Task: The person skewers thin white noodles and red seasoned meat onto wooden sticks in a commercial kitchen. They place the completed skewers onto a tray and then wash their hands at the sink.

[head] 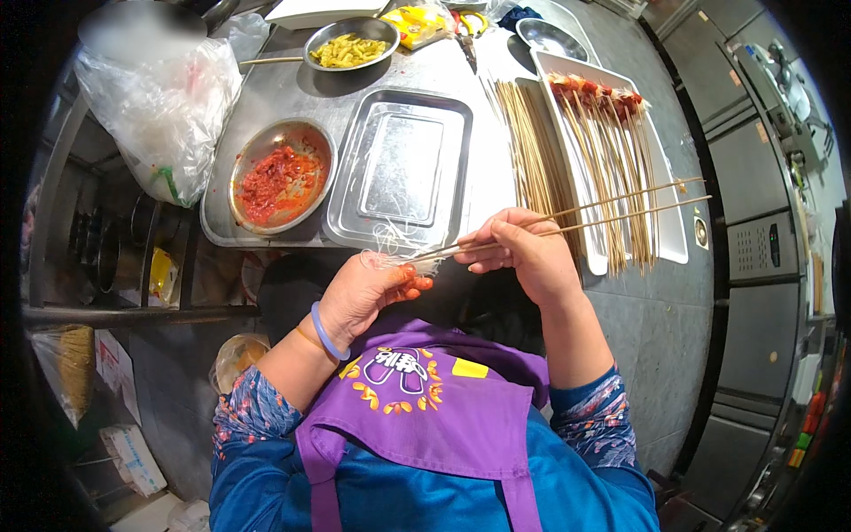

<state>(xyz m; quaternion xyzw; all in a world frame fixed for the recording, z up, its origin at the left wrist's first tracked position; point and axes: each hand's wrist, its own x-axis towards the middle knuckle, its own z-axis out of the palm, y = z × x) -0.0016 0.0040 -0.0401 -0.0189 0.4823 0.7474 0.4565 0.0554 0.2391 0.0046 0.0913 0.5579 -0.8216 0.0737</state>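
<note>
My left hand (pixel 372 286), its fingertips stained red, holds a bundle of thin whitish strands (pixel 399 256) just past the table's near edge. Two long wooden skewers (pixel 598 211) are pinched in my right hand (pixel 515 246), and their left ends reach the strands. Behind my hands lies a rectangular metal tray (pixel 336 179) with a few loose strands near its front. To its left, a metal bowl (pixel 329 143) holds red, sauced pieces (pixel 272 183). Bare skewers (pixel 528 146) lie in a pile right of the tray.
A long white tray (pixel 675 233) at the right holds skewers with red pieces (pixel 598 93) at their far ends. Farther back are a bowl of yellow-green peppers (pixel 349 52), a yellow packet (pixel 415 25), scissors (pixel 471 25) and an empty-looking metal bowl (pixel 552 36). A plastic bag (pixel 166 113) bulges over the left corner.
</note>
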